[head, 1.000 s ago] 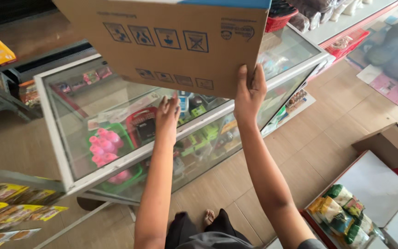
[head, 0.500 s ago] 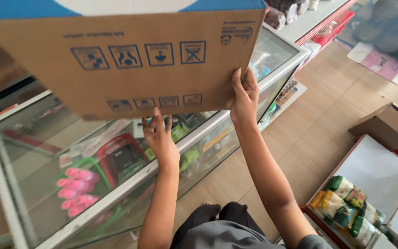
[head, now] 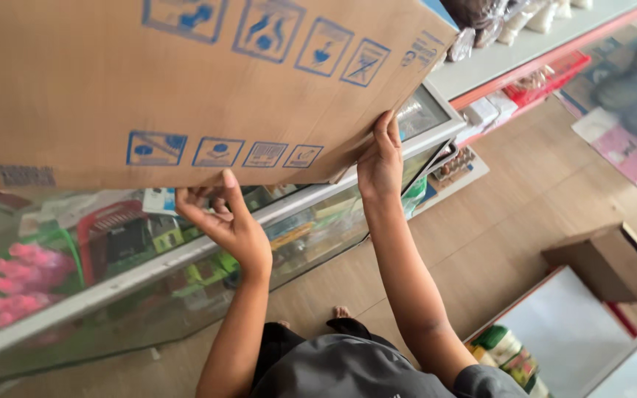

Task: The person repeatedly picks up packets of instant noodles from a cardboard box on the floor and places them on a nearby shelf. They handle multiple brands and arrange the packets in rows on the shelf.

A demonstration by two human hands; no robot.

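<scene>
Two hands carry one large cardboard box (head: pixel 186 88), held up above a glass display case (head: pixel 112 287) that stands just in front of the person. The left hand (head: pixel 223 221) is under the box's lower edge, fingers curled up beneath the bottom face and thumb raised against the printed side. The right hand (head: pixel 381 166) is at the lower right corner, palm flat on the side with the fingers spread upward along the edge. Both are gripping the box, the left from below and the right from the side.

The box looks stiff: its faces are flat, the edges straight, with no sag between the hands. It is far wider than the span of the arms, so it is probably awkward rather than crushingly heavy, though its weight cannot be read from the picture. Plain corrugated card gives decent friction to bare skin, yet the smooth side offers nothing to hook onto. The rows of blue handling pictograms (head: pixel 223 153) suggest contents that want care. The safest hold would seem to be beneath the bottom edge and at the corners, where the card is strongest, since the glass top below the hands would not forgive a slip.

To the right of the right hand, shelves (head: pixel 525 63) hold packaged goods.
</scene>
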